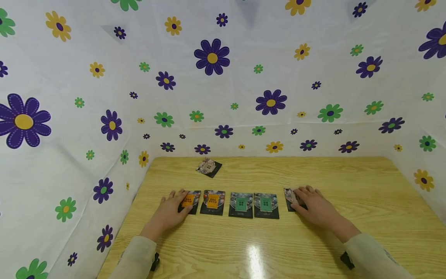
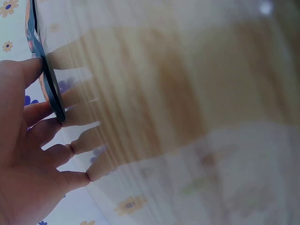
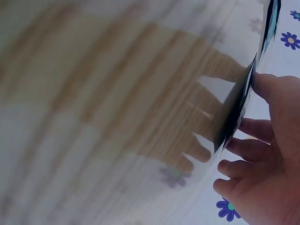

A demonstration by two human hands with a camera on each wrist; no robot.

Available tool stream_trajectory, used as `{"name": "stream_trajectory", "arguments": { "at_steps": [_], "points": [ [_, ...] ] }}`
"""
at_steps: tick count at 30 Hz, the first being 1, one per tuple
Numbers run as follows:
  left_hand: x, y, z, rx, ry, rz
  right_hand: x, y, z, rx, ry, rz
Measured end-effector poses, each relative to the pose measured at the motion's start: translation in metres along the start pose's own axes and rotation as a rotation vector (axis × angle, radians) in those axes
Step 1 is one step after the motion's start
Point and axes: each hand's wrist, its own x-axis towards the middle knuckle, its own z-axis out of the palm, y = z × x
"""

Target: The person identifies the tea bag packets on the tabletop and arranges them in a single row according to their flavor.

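Flat square packets with dark lower edges and picture tops lie in a row across the table. My left hand rests over the left end of an orange-labelled packet, thumb and index finger touching it, the other fingers spread on the tabletop. Beside that lies a second orange-labelled packet. Two green-labelled packets are side by side in the middle. At the right end, my right hand holds a grey-labelled packet between thumb and fingers, covering much of it; in the right wrist view this packet tilts.
Behind the row, another grey-labelled packet lies askew near the back of the glossy wood-grain table. White cloth printed with flowers hangs behind and along both sides.
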Motion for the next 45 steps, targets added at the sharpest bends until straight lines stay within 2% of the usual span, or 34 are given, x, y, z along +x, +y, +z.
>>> {"name": "stream_trajectory", "arguments": {
  "at_steps": [22, 37, 45],
  "points": [
    [0.002, -0.003, 0.004, 0.003, 0.012, 0.009, -0.016, -0.006, -0.001, 0.008, -0.023, 0.04],
    [0.002, -0.002, 0.003, 0.009, 0.008, 0.014, -0.018, -0.005, 0.004, 0.008, -0.024, 0.045],
    [0.003, -0.003, 0.004, 0.009, 0.011, 0.012, -0.009, -0.011, -0.003, -0.017, 0.028, 0.014]
  ]
}}
